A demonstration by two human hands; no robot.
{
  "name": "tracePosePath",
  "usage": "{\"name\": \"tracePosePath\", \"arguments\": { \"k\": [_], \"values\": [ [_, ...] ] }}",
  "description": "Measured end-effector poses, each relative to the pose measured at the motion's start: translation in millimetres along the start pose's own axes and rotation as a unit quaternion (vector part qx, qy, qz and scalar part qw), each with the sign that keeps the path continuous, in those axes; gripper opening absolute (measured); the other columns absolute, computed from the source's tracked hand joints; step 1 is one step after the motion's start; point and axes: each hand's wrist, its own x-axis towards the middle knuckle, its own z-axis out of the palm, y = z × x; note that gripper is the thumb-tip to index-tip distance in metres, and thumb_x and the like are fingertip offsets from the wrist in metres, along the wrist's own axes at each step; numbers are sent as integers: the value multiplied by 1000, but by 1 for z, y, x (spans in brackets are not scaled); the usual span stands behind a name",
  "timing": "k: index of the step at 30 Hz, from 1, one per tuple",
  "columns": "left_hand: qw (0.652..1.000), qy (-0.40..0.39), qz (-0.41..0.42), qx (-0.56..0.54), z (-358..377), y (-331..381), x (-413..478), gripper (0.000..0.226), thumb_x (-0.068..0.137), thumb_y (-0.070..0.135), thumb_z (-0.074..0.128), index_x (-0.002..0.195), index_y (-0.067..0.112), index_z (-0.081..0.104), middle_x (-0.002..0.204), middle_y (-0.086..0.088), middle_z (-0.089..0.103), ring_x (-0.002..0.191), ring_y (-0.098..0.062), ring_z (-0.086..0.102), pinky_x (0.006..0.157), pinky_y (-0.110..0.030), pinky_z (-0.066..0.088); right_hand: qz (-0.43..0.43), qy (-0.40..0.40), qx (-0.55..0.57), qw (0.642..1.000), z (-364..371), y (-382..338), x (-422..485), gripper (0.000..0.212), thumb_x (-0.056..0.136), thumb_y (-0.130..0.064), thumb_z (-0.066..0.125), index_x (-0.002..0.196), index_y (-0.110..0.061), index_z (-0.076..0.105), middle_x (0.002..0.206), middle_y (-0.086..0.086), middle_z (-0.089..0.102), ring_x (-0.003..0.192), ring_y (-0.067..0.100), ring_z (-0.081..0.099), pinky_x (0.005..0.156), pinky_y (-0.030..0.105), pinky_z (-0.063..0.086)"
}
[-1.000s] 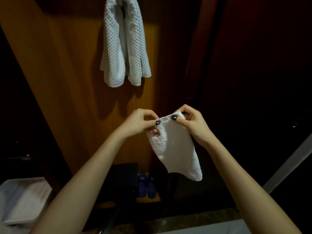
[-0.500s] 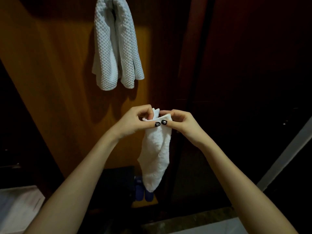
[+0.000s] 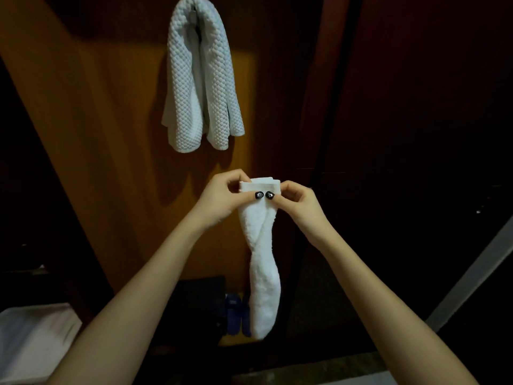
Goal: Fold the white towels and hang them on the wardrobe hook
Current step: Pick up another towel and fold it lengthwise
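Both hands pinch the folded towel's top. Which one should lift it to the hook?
Probably left. The left hand sits more nearly below the white waffle-weave towel hanging above; the right hand is further to the side. Both pinch the narrow folded white towel.

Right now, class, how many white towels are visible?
2: hanging towel on the wardrobe, held towel pinched by left hand and right hand. White fabric lower left may be more.
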Motion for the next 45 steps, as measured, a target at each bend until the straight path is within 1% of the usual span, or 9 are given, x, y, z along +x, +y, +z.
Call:
{"name": "tracePosePath", "arguments": {
  "k": [9,13,16,20,23,27,35,41,45],
  "values": [
    [994,64,83,-28,10,23,20,34,78,4,72,98,27,57,88,12,61,80,2,59,72,-15,45,-34,18,-1,999,0,-6,4,22,93,-6,61,112,1,67,111,15,70,105,19,66,91,28,53],
    [991,50,49,-113,10,25,25,38,84,-1,66,112,18,49,90,0,67,80,-2,66,69,-20,51,-40,27,-22,999,-6,-24,19,18,94,-9,60,102,3,71,95,8,73,92,15,68,81,26,54],
    [990,67,22,-124,15,10,24,45,84,15,70,120,19,43,113,-3,63,104,-6,62,86,-27,51,-31,42,-55,997,-7,-25,27,12,92,-12,64,90,-5,74,86,4,75,85,15,72,76,28,56],
    [997,29,-38,-58,39,-32,-2,80,69,43,78,128,59,25,149,1,30,138,-12,30,110,-37,33,-24,124,-62,990,-12,-12,39,33,88,-25,66,80,7,70,86,30,68,80,38,69,67,43,49],
    [996,30,-89,-2,65,-55,-21,77,75,26,79,132,43,31,128,8,41,120,-12,43,95,-25,41,-8,161,-68,985,-19,-8,41,49,83,-35,65,80,14,63,85,37,61,69,38,62,66,37,40],
    [986,93,-67,122,77,-64,-22,28,83,22,68,97,21,44,92,2,56,77,-12,54,57,-17,38,-10,191,-73,979,-26,-7,43,61,77,-46,63,84,15,61,89,36,62,88,53,58,64,42,46],
    [971,75,-63,217,68,-79,-28,39,79,35,73,90,20,38,80,12,43,67,-7,41,55,-22,31,-11,267,-99,959,-53,-13,45,60,73,-44,67,85,15,57,87,37,58,67,25,55,61,38,45],
    [955,81,-49,282,76,-81,-27,22,90,30,57,85,16,41,77,3,53,69,-22,54,56,-36,40,-12,285,-127,950,-55,-19,46,49,80,-35,67,84,13,58,83,30,63,66,31,59,59,41,48],
    [964,51,-66,254,66,-84,-20,24,88,43,60,100,26,48,95,9,59,86,-14,58,70,-32,46,-40,237,-142,960,-53,-21,35,14,91,-14,63,93,-2,71,89,12,71,81,12,67,63,18,52]
  ]
}}
